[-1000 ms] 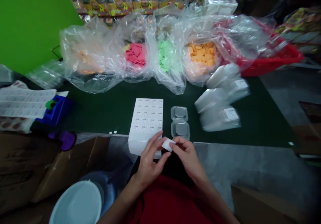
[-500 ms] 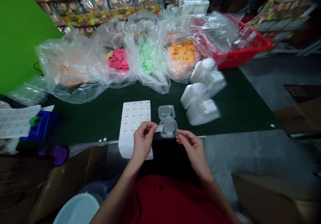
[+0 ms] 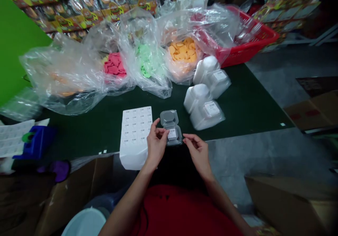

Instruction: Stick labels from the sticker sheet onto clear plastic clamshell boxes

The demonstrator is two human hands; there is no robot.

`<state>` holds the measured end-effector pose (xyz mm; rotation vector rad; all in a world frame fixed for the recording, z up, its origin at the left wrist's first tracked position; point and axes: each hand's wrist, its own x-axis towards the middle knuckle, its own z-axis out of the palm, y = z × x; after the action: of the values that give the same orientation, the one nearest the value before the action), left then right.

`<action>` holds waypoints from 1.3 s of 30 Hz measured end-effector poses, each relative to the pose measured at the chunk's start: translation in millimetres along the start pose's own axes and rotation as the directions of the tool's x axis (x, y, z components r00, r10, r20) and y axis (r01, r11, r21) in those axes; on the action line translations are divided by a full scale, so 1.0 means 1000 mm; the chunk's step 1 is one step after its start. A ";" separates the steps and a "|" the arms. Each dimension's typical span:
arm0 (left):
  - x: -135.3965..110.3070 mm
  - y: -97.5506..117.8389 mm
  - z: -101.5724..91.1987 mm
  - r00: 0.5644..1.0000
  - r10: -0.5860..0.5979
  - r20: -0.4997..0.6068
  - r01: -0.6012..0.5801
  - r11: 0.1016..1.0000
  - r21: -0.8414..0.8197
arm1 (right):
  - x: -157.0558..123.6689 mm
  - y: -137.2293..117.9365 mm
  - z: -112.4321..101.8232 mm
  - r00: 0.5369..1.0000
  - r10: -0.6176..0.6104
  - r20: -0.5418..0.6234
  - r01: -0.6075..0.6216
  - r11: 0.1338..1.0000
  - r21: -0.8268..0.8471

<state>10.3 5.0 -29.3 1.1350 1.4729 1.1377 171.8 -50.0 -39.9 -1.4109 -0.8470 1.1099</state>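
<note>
A small clear plastic clamshell box (image 3: 177, 140) lies opened out near the front edge of the table, its lid folded away from me. Over the box's near half is a white printed label (image 3: 171, 133). My left hand (image 3: 156, 142) pinches the label's left edge between thumb and finger. At the box's right rim, the thumb and forefinger of my right hand (image 3: 196, 151) are closed on its edge. Left of the box, partly behind my left hand, lies a sheet of printed labels (image 3: 136, 132) that hangs over the table edge.
Two stacks of clear boxes (image 3: 207, 114) with labels on them stand to the right. Behind are plastic bags of pink pieces (image 3: 114, 64), green pieces (image 3: 144, 61) and orange pieces (image 3: 185, 50), plus a red basket (image 3: 243, 55). A blue tape dispenser (image 3: 34, 142) sits at left.
My left hand has carried the label rightward from the box's left side to over its near half. My right hand stays at the box's right rim. The whole view has shifted slightly.
</note>
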 end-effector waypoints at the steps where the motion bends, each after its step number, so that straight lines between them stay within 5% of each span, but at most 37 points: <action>1: 0.000 -0.001 0.000 1.000 -0.001 0.001 0.001 1.000 0.006 | 0.000 0.000 0.002 0.999 -0.034 0.013 0.034 0.999 -0.027; 13: -0.004 -0.006 0.002 0.997 0.075 0.018 -0.077 0.991 0.114 | 0.012 0.015 0.017 0.911 -0.345 0.227 0.412 0.799 -0.438; 16: -0.009 -0.007 0.006 0.980 0.193 0.043 -0.198 0.954 0.226 | 0.013 0.017 0.015 0.902 -0.357 0.242 0.431 0.765 -0.479; 19: -0.008 -0.012 0.005 0.959 0.279 -0.045 -0.250 0.913 0.321 | 0.013 0.015 0.014 0.898 -0.364 0.248 0.440 0.753 -0.489; 24: -0.006 -0.017 -0.015 0.963 0.245 -0.111 -0.204 0.934 0.293 | 0.010 0.016 0.029 0.924 -0.346 0.160 0.375 0.750 -0.544; 29: -0.020 -0.026 -0.034 0.965 0.254 -0.064 -0.223 0.925 0.309 | 0.007 0.023 0.058 0.929 -0.318 0.191 0.357 0.629 -0.690; 34: -0.028 -0.033 -0.037 0.965 0.263 -0.017 -0.243 0.914 0.326 | 0.014 0.027 0.054 0.939 -0.297 0.173 0.343 0.781 -0.521; 39: -0.024 -0.032 -0.034 0.926 0.355 0.132 -0.377 0.836 0.398 | 0.019 0.010 0.041 0.972 -0.165 0.170 0.203 0.950 -0.238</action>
<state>-23.6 -28.0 -52.4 1.7966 1.5399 1.0549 137.8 -21.1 -51.3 -1.4349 -1.2395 0.9970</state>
